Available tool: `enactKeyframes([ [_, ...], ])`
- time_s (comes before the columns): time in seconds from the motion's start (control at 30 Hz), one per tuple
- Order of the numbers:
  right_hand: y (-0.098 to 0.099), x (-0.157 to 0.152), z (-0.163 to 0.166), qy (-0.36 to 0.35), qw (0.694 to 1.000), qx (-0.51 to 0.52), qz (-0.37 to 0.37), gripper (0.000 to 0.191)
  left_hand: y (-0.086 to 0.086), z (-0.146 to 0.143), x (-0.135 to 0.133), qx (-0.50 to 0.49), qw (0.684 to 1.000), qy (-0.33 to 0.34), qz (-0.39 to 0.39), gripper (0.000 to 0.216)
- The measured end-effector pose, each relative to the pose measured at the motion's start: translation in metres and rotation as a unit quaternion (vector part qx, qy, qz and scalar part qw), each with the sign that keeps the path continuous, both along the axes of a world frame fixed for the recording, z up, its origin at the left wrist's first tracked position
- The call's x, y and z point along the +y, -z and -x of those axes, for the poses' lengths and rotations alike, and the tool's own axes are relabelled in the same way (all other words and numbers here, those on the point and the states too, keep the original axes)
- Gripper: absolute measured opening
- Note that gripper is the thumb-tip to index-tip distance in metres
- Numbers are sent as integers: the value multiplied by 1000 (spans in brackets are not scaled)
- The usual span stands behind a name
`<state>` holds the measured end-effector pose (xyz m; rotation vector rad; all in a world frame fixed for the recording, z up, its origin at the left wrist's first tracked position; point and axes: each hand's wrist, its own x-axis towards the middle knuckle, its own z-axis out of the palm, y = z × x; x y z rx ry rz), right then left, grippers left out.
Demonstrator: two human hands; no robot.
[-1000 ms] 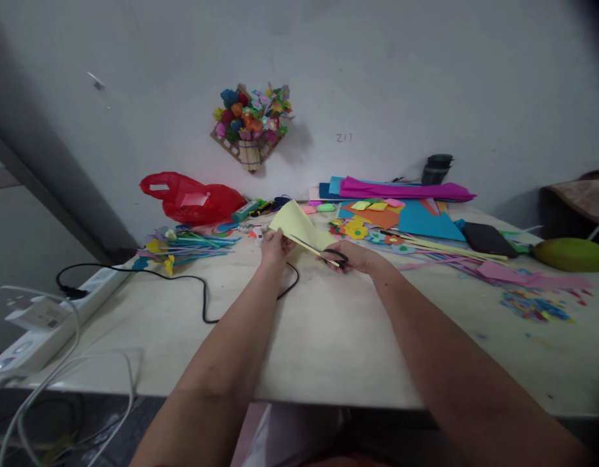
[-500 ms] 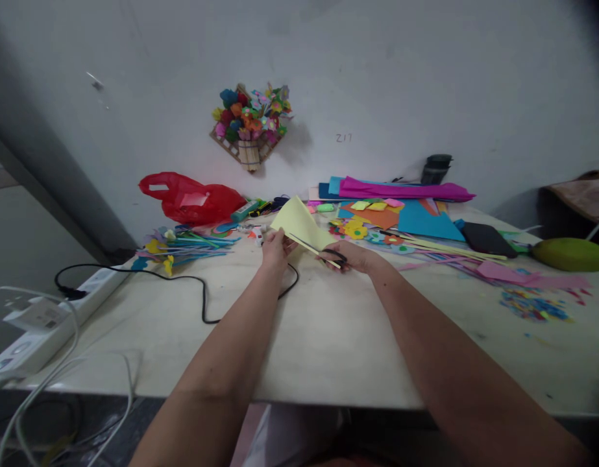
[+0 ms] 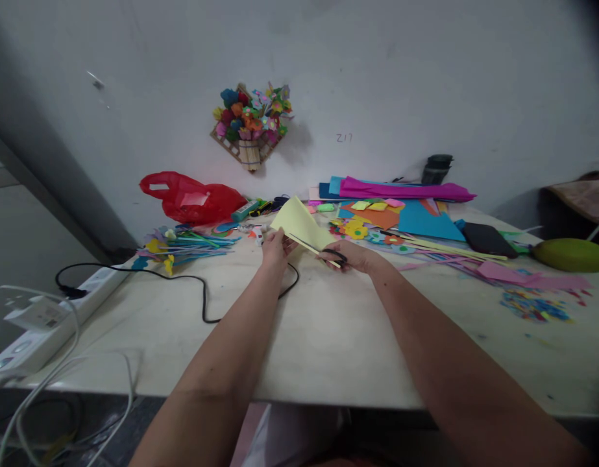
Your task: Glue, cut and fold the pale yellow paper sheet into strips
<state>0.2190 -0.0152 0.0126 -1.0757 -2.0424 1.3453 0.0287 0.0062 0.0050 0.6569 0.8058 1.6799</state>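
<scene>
A pale yellow sheet of paper (image 3: 299,222) is held up over the middle of the table. My left hand (image 3: 276,248) pinches its near left edge between closed fingers. My right hand (image 3: 350,255) is closed around the black handles of a pair of scissors (image 3: 335,255). The blades lie along the sheet's near edge, pointing left toward my left hand, and a narrow strip shows along that edge. Part of the handles is hidden by my fingers. Just right of the sheet lie yellow flower cut-outs (image 3: 356,228).
Left are a red plastic bag (image 3: 196,201), craft flower stems (image 3: 192,246), a black cable (image 3: 204,298) and a white power strip (image 3: 99,285). Coloured sheets (image 3: 428,219), a phone-like black object (image 3: 487,239), a green pouch (image 3: 572,254) and small scraps (image 3: 535,306) lie right.
</scene>
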Motion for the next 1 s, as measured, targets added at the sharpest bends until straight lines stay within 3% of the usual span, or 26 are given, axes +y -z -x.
enactKeyframes([
  [0.47,2,2,0,-2,1000,-2,-26,34,-1,1,-1,-3,1000,-2,4,9],
  [1.0,0,-1,-3,3,1000,-2,-2,35,0,4,1,-13,1000,-13,17,9],
])
